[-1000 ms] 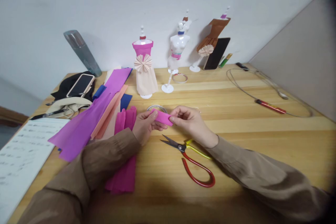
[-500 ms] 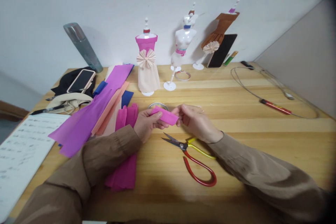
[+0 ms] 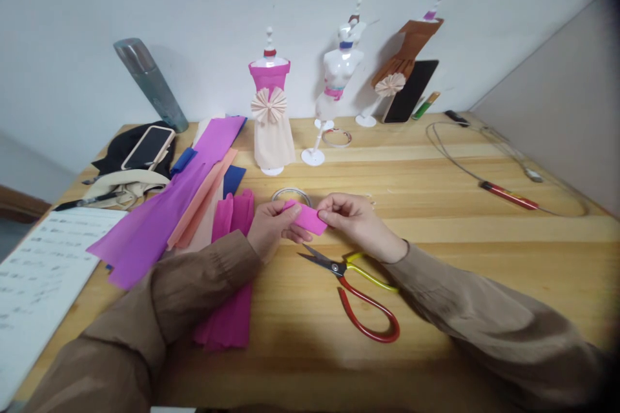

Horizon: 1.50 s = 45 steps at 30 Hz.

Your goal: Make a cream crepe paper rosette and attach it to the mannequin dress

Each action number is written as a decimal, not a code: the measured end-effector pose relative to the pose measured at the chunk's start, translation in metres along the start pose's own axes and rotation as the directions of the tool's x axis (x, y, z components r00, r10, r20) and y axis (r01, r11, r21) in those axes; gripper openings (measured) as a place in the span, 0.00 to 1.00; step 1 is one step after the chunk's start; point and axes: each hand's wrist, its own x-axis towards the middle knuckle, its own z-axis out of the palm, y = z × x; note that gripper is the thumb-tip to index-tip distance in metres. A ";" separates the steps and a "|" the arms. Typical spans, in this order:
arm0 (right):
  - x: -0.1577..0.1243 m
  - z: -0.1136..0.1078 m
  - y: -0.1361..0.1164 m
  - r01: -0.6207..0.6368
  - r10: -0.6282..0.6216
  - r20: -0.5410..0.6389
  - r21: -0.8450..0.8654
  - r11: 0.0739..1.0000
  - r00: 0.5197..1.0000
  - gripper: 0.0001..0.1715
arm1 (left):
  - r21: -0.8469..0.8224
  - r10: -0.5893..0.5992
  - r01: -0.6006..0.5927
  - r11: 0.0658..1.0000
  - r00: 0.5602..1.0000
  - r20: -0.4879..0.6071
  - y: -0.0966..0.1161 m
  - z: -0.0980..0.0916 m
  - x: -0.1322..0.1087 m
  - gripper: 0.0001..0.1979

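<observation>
A small folded strip of pink crepe paper point(image 3: 309, 219) is held up above the table between my two hands. My left hand point(image 3: 272, 227) pinches its left end, thumb on top and fingers beneath. At the strip's right end, my right hand point(image 3: 357, 221) grips the corner between thumb and fingertips. Just below the hands lies a pair of scissors point(image 3: 339, 268) with red and yellow handles, blades partly apart. A roll of tape point(image 3: 290, 193) sits right behind the strip. Longer pink crepe paper point(image 3: 227, 316) lies partly under my left forearm.
Purple crepe paper point(image 3: 159, 226) and other coloured strips lie at left, near a phone point(image 3: 148, 148) and a written sheet point(image 3: 43, 271). Behind stand a pink-dressed mannequin point(image 3: 270, 103), a bare white mannequin point(image 3: 339, 77) and a brown-dressed one point(image 3: 409, 51). A cable point(image 3: 450, 160) with a red-handled tool point(image 3: 509, 196) lies right.
My right thumb and fingers have closed on the right end of the pink strip, where they were looser before. My left hand keeps its pinch. The scissors have not moved.
</observation>
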 end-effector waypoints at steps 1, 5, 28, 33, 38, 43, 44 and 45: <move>0.000 0.000 -0.001 0.002 -0.002 0.012 0.002 1.000 1.000 0.13 | 0.015 0.001 -0.001 1.000 1.000 -0.007 0.000 0.000 0.000 0.22; -0.003 0.003 -0.002 0.006 -0.004 0.061 -0.020 1.000 0.998 0.16 | 0.069 0.018 -0.016 0.998 1.000 -0.026 0.001 0.001 0.000 0.22; -0.005 0.005 0.006 -0.086 0.100 -0.055 0.212 0.973 0.993 0.16 | 0.160 -0.037 0.016 0.987 0.991 0.128 -0.002 0.000 0.001 0.19; -0.005 0.006 -0.003 -0.024 0.005 0.094 0.200 0.979 0.996 0.18 | 0.353 -0.015 -0.042 0.935 0.988 0.156 0.001 0.005 -0.003 0.12; -0.005 0.007 0.001 -0.092 0.082 0.051 0.227 0.970 0.995 0.16 | 0.510 0.022 -0.179 0.842 0.955 0.297 0.014 0.001 -0.004 0.10; 0.000 -0.001 0.001 -0.116 0.160 -0.088 0.374 0.920 0.983 0.17 | 0.607 0.376 -0.371 0.703 0.918 0.125 0.026 -0.017 0.009 0.17; 0.001 -0.002 0.000 -0.112 0.167 -0.110 0.389 0.914 0.980 0.17 | 0.597 0.389 -0.355 0.719 0.918 0.078 0.028 -0.019 0.011 0.17; 0.002 -0.002 0.000 -0.107 0.171 -0.129 0.399 0.911 0.977 0.17 | 0.565 0.366 -0.326 0.758 0.929 0.046 0.029 -0.021 0.013 0.16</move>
